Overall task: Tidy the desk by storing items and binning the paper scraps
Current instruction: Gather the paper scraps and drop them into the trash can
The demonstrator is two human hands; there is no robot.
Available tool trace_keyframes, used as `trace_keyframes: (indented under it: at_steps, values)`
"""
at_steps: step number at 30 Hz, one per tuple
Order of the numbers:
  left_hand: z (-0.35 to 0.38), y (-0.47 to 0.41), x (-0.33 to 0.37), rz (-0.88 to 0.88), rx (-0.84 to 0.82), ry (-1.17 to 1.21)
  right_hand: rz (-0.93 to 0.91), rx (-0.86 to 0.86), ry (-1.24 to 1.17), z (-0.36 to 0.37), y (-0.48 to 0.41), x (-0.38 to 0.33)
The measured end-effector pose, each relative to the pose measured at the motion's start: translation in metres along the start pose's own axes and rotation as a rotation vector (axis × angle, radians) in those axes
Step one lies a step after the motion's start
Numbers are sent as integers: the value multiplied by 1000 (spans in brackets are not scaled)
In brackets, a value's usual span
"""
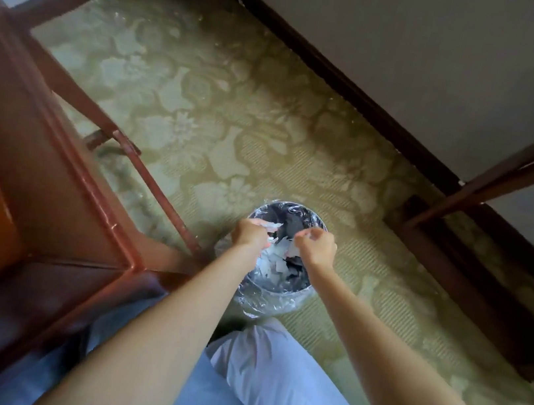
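Note:
A small round bin (292, 211) lined with a clear plastic bag stands on the carpet by my knees. White paper scraps (272, 260) lie inside it. Both my hands hover over its mouth. My left hand (249, 232) is curled around white paper scraps, some sticking out past the fingers. My right hand (318, 246) is close beside it, fingers loosely bent and pinched together; whether it holds a scrap is unclear. Loose scraps appear between the two hands above the bin.
The reddish wooden desk (55, 170) fills the left side, its corner close to my left forearm. A dark baseboard (345, 85) runs along the wall. Another wooden furniture frame (504, 182) stands at the right. Patterned green carpet (203, 106) covers the floor.

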State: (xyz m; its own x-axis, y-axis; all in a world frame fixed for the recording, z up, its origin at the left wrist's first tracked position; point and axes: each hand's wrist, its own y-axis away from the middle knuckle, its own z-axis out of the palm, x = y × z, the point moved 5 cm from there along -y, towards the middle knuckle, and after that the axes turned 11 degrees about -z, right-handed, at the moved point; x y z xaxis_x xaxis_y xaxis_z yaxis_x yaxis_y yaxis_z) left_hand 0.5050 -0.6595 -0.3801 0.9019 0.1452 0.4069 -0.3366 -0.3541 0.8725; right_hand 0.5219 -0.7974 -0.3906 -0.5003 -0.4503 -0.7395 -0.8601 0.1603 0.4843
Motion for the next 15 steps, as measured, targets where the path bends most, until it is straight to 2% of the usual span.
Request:
trace_keyframes:
  at_steps: [5, 9, 15]
  values:
    - [28, -42, -15, -109, -11, -76, 67, -97, 23, 28, -37, 31]
    - [34, -57, -22, -133, 32, -204, 147, -149, 24, 44, -52, 50]
    - [31, -65, -25, -139, -7, -270, 246, -185, -28, 54, -55, 68]
